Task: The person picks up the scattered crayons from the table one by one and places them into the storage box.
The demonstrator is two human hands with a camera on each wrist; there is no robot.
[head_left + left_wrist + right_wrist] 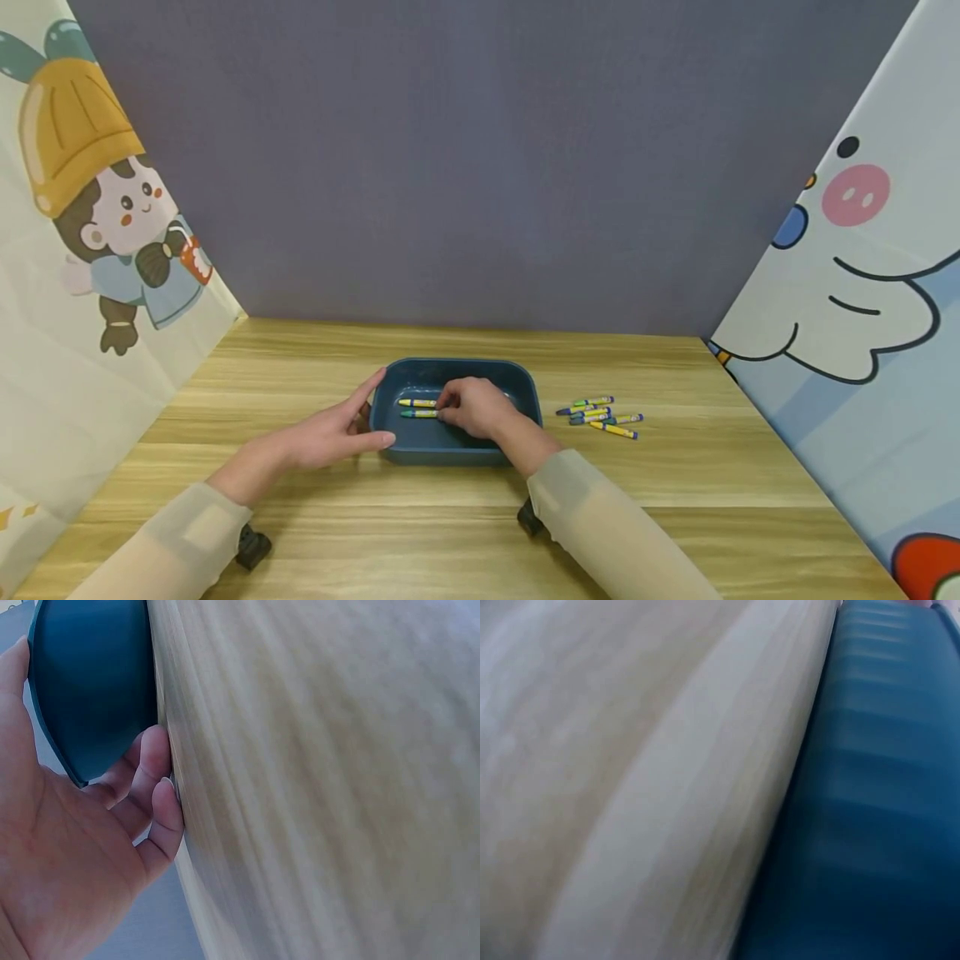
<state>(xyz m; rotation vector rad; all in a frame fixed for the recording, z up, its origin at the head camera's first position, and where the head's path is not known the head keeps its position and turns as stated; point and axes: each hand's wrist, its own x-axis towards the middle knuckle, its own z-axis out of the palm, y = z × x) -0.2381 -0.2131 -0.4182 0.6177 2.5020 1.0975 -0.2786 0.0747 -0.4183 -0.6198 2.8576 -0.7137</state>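
A dark blue plastic box [450, 457] sits on the table. My left hand [330, 433] grips its left end, thumb at the front corner and index finger at the back one; in the left wrist view its other fingers curl against the wall of the box. Inside lie a yellow crayon [417, 402] and, just in front of it, a green crayon [417, 413], side by side. My right hand [477, 407] reaches into the box and pinches the right end of the green crayon. The right wrist view shows only the box's outer wall and the tabletop, not the hand.
Right of the box, several crayons lie in a loose pile on the wooden table [660, 475], a yellow-tipped crayon [614, 430] nearest the front. A grey panel [480, 167] stands behind the table, with printed cartoon sheets along both sides.
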